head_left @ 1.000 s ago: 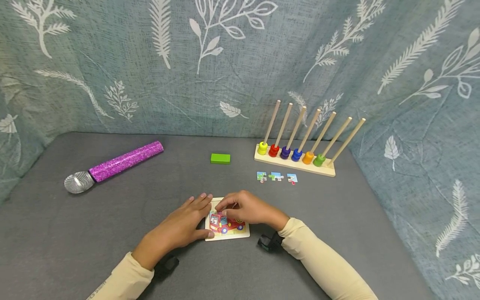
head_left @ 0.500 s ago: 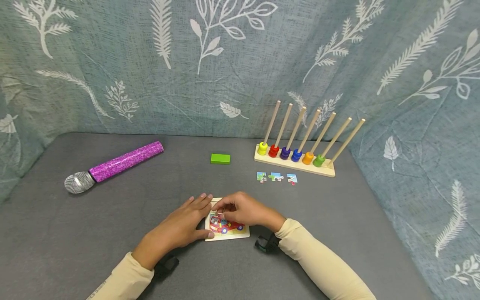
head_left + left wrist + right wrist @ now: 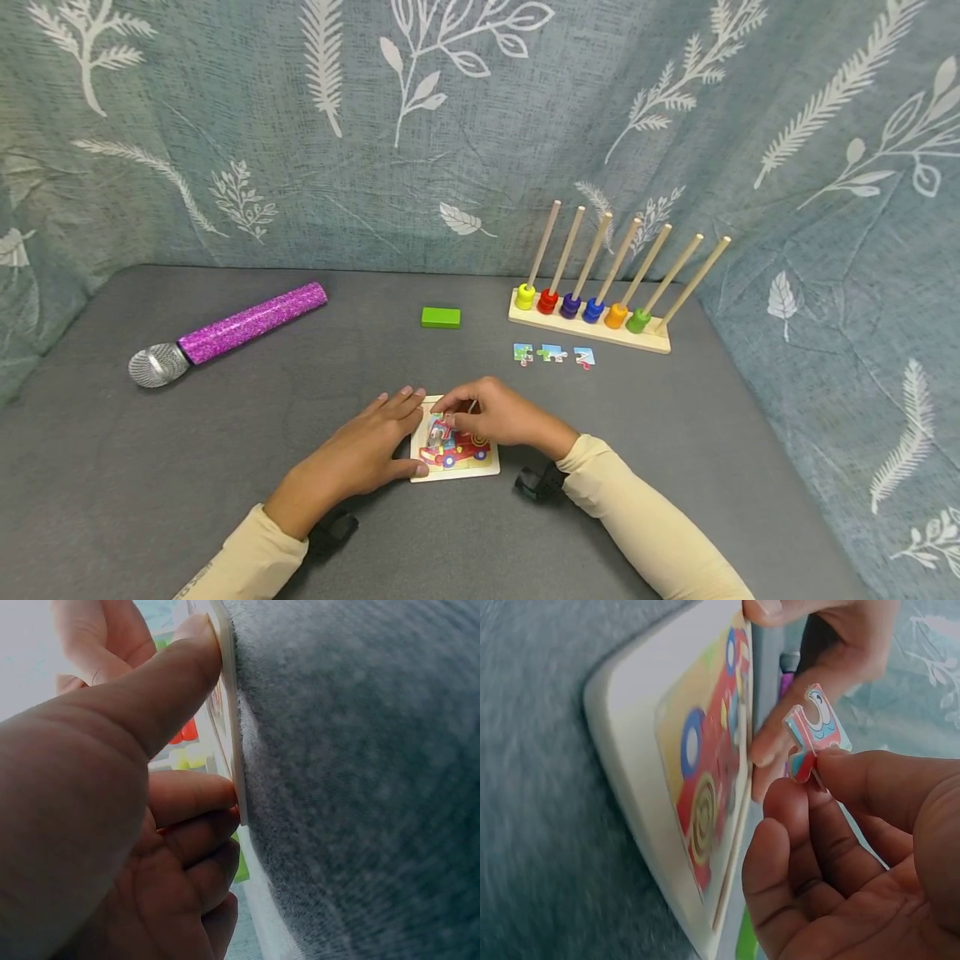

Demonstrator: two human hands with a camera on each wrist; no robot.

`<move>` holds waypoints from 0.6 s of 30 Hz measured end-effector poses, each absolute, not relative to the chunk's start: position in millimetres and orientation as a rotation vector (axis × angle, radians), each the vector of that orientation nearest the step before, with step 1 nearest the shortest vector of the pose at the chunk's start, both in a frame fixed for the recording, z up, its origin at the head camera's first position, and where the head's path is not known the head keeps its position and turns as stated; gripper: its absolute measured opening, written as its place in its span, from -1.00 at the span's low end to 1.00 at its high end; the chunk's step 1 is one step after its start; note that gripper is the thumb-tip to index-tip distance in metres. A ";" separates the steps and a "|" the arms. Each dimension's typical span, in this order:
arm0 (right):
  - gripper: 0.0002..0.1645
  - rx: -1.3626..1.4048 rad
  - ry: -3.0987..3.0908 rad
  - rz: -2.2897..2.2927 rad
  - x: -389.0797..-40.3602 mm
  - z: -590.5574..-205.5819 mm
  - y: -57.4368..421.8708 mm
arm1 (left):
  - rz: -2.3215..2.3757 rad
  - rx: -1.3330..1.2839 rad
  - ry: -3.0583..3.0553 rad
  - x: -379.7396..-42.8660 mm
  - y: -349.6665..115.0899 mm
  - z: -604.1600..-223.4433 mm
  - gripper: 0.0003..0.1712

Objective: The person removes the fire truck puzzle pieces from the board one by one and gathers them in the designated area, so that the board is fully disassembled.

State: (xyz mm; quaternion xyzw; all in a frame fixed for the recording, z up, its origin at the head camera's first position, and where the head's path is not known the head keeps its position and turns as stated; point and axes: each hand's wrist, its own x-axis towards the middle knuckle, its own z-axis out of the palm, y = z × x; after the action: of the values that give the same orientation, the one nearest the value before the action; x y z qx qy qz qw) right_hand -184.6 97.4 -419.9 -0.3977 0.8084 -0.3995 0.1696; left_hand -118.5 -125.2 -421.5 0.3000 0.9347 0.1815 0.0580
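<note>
A small wooden puzzle board [image 3: 459, 477] with a red truck picture lies flat before me. My left hand [image 3: 378, 446] rests along its left side, thumb pressing the near left corner and index fingertip at the rim, as the left wrist view also shows. Over the board, my right hand [image 3: 498, 414] pinches a puzzle piece [image 3: 821, 727] between thumb and fingers. That piece carries a printed eye in red, blue and white. In the right wrist view it is tilted and held apart from the board. The right fingers hide part of the picture.
Three loose puzzle pieces [image 3: 552, 353] lie beyond the right hand. Behind them stands a wooden peg rack [image 3: 592, 327] with coloured rings. A green block [image 3: 441, 317] sits at the back middle, a purple glitter microphone [image 3: 251, 323] at the back left. A patterned curtain [image 3: 337, 183] hangs behind.
My right hand dipped slightly left over the board, then came back up and right. The eye piece has turned and tilted in its fingers. My left hand has stayed in place.
</note>
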 end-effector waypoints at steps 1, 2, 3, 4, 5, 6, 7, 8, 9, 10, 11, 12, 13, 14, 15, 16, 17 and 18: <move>-0.76 -1.134 2.295 -1.145 -185.5 -419.4 98.9 | 0.543 0.909 2.833 -118.8 -125.1 -421.3 -0.15; -0.76 -1.137 2.294 -1.157 -186.3 -418.9 100.5 | 0.534 0.909 2.834 -119.0 -125.0 -421.1 -0.15; -0.76 -1.142 2.297 -1.166 -187.4 -418.6 102.5 | 0.523 0.911 2.835 -119.3 -124.8 -420.8 -0.16; -0.76 -1.145 2.300 -1.176 -188.5 -418.1 104.6 | 0.513 0.914 2.838 -119.8 -124.7 -420.9 -0.16; -0.76 -1.144 2.304 -1.186 -189.5 -417.5 106.7 | 0.505 0.919 2.842 -120.2 -124.4 -420.7 -0.16; -0.76 -1.139 2.307 -1.198 -190.4 -416.5 108.8 | 0.499 0.921 2.845 -120.5 -124.2 -420.5 -0.17; -0.76 -1.134 2.311 -1.205 -191.4 -415.8 111.0 | 0.497 0.924 2.849 -120.7 -124.0 -420.3 -0.17; -0.76 -1.125 2.318 -1.210 -192.5 -415.3 113.1 | 0.501 0.930 2.851 -120.8 -123.9 -420.4 -0.18; -0.76 -1.117 2.325 -1.214 -193.4 -414.4 115.4 | 0.513 0.937 2.850 -120.9 -123.7 -420.5 -0.19; -0.76 -1.105 2.333 -1.219 -194.2 -413.2 117.6 | 0.526 0.945 2.848 -121.1 -123.3 -420.7 -0.20; -0.76 -1.092 2.342 -1.223 -194.9 -412.2 120.0 | 0.544 0.957 2.844 -121.2 -122.8 -420.8 -0.21; -0.76 -1.082 2.350 -1.226 -195.8 -411.3 122.6 | 0.563 0.968 2.838 -121.3 -122.2 -420.8 -0.22; -0.76 -1.073 2.361 -1.228 -197.0 -410.7 125.2 | 0.581 0.980 2.828 -121.5 -121.5 -420.7 -0.23; -0.76 -1.074 2.371 -1.232 -198.3 -410.0 128.0 | 0.596 0.990 2.815 -121.8 -120.9 -420.8 -0.23; -0.76 -1.077 2.380 -1.240 -199.6 -409.2 130.8 | 0.611 0.996 2.797 -122.1 -120.2 -420.5 -0.22; -0.76 -1.076 2.385 -1.246 -201.0 -408.4 133.5 | 0.623 1.005 2.782 -122.5 -119.6 -420.3 -0.22; -0.76 -1.076 2.391 -1.250 -202.3 -407.4 135.9 | 0.635 1.008 2.769 -122.5 -119.1 -420.1 -0.21; -0.76 -1.079 2.392 -1.259 -203.4 -406.5 138.4 | 0.638 1.008 2.761 -122.4 -118.7 -419.8 -0.20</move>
State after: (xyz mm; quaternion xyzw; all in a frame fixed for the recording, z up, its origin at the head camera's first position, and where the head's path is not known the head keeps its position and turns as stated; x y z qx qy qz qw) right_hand -203.4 138.4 -406.5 -0.3681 0.8165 -0.4296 0.1153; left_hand -122.4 -118.7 -419.8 0.3343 0.9160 0.2115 0.0670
